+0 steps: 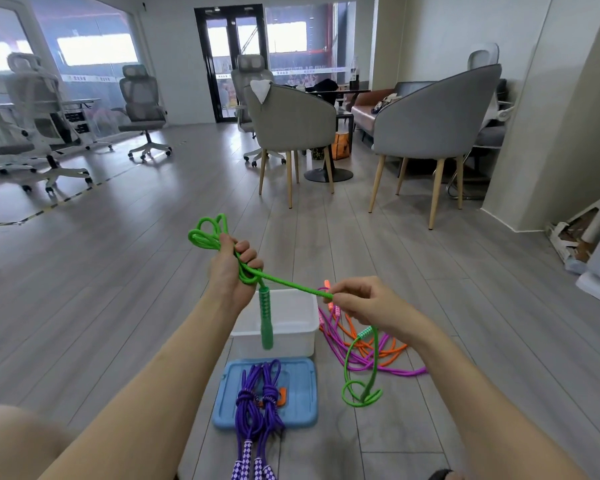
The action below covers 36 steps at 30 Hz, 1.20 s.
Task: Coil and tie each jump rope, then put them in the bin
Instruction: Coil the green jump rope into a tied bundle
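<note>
My left hand grips a bundle of loops of the green jump rope, and one green handle hangs below it over the white bin. A taut stretch of green rope runs to my right hand, which pinches it; the tail drops to the floor with the second green handle and a small loop. A coiled and tied purple rope lies on the blue lid. Loose magenta and orange ropes lie on the floor right of the bin.
Two grey chairs with wooden legs stand beyond the bin around a round table. Office chairs stand far left. Boxes and clutter lie at the right wall. Grey plank floor surrounds the work area.
</note>
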Each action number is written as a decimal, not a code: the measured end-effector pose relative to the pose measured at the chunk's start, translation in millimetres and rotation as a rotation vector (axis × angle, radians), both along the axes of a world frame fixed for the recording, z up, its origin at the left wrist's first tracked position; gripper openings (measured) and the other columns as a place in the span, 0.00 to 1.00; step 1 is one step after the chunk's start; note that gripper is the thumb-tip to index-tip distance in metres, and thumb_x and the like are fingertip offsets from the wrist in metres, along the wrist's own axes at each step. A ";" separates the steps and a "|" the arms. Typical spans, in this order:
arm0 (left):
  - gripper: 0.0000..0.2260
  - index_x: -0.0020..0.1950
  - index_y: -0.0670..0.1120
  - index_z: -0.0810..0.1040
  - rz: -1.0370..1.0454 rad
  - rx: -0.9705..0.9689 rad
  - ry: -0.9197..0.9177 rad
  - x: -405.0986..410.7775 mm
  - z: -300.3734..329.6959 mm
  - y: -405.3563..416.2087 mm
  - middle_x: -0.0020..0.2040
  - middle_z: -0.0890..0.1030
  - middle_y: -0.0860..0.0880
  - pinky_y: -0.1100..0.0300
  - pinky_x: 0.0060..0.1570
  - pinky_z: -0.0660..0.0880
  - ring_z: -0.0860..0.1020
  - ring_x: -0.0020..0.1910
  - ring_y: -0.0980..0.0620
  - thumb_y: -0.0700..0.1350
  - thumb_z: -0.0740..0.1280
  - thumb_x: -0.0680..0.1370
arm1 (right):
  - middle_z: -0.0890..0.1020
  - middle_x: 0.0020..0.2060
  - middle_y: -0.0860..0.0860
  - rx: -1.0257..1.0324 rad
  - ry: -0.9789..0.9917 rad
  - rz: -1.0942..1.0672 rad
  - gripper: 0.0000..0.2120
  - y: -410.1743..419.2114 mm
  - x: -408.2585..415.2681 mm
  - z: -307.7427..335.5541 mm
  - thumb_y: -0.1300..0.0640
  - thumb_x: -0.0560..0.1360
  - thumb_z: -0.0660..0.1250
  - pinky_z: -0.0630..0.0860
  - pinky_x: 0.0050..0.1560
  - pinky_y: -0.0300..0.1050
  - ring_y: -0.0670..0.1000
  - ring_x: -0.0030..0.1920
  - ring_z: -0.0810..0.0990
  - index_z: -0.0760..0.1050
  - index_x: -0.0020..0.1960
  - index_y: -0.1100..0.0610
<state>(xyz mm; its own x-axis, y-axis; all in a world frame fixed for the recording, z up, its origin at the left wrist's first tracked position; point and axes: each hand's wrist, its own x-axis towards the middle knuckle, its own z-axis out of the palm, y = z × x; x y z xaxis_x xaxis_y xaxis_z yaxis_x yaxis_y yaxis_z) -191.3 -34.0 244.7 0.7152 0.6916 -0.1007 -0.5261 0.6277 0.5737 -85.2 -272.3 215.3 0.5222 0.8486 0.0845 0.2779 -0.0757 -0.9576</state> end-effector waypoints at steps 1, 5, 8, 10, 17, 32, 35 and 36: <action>0.16 0.43 0.50 0.67 -0.015 0.014 0.005 -1.0 -0.1 1.8 0.30 0.66 0.54 0.65 0.21 0.61 0.63 0.23 0.57 0.58 0.55 0.86 | 0.74 0.28 0.45 0.006 -0.011 -0.021 0.07 -2.3 3.4 0.1 0.64 0.81 0.66 0.63 0.29 0.34 0.43 0.28 0.67 0.83 0.51 0.60; 0.16 0.42 0.50 0.68 -0.138 0.137 0.081 -7.6 0.5 -7.2 0.32 0.62 0.55 0.66 0.21 0.58 0.60 0.24 0.58 0.61 0.62 0.81 | 0.74 0.28 0.42 0.062 -0.084 -0.111 0.08 -4.0 10.3 -3.1 0.66 0.81 0.65 0.65 0.31 0.32 0.41 0.30 0.70 0.80 0.47 0.57; 0.14 0.43 0.49 0.69 -0.261 0.289 0.183 -12.2 2.2 -22.8 0.33 0.64 0.54 0.66 0.22 0.60 0.61 0.26 0.58 0.59 0.63 0.80 | 0.77 0.33 0.47 0.088 -0.191 -0.146 0.07 -0.3 12.4 -5.7 0.60 0.81 0.68 0.67 0.36 0.40 0.47 0.35 0.71 0.83 0.48 0.52; 0.14 0.46 0.48 0.70 -0.322 0.418 0.275 -11.8 2.9 -34.4 0.34 0.70 0.51 0.65 0.25 0.66 0.67 0.27 0.56 0.57 0.61 0.83 | 0.81 0.37 0.48 0.087 -0.236 -0.155 0.06 1.7 11.8 -4.4 0.57 0.80 0.70 0.70 0.38 0.41 0.48 0.36 0.73 0.84 0.48 0.49; 0.15 0.51 0.42 0.69 -0.470 0.692 0.382 -6.7 -8.0 -64.1 0.48 0.84 0.34 0.44 0.51 0.84 0.85 0.49 0.34 0.53 0.58 0.85 | 0.82 0.44 0.44 0.136 -0.428 -0.243 0.04 5.9 -1.5 10.5 0.56 0.78 0.73 0.72 0.43 0.31 0.41 0.44 0.79 0.86 0.50 0.50; 0.18 0.58 0.39 0.75 -0.573 0.692 0.380 -4.9 -19.2 -88.9 0.37 0.80 0.41 0.40 0.51 0.82 0.85 0.38 0.42 0.53 0.57 0.86 | 0.83 0.46 0.42 0.174 -0.424 -0.349 0.04 13.8 -3.8 5.4 0.56 0.79 0.72 0.69 0.42 0.30 0.38 0.44 0.78 0.85 0.52 0.50; 0.18 0.55 0.38 0.75 -0.587 0.683 0.358 -5.5 -20.1 -89.8 0.38 0.79 0.40 0.44 0.45 0.83 0.83 0.36 0.43 0.53 0.57 0.86 | 0.83 0.46 0.41 0.152 -0.425 -0.353 0.05 14.1 -1.5 2.8 0.54 0.78 0.72 0.70 0.44 0.33 0.39 0.46 0.79 0.85 0.53 0.49; 0.17 0.54 0.39 0.75 -0.589 0.685 0.356 -5.3 -20.3 -90.4 0.37 0.78 0.40 0.46 0.43 0.84 0.82 0.35 0.44 0.53 0.57 0.86 | 0.83 0.46 0.41 0.150 -0.432 -0.352 0.05 14.5 -0.5 1.8 0.54 0.78 0.72 0.71 0.46 0.36 0.40 0.47 0.79 0.85 0.53 0.49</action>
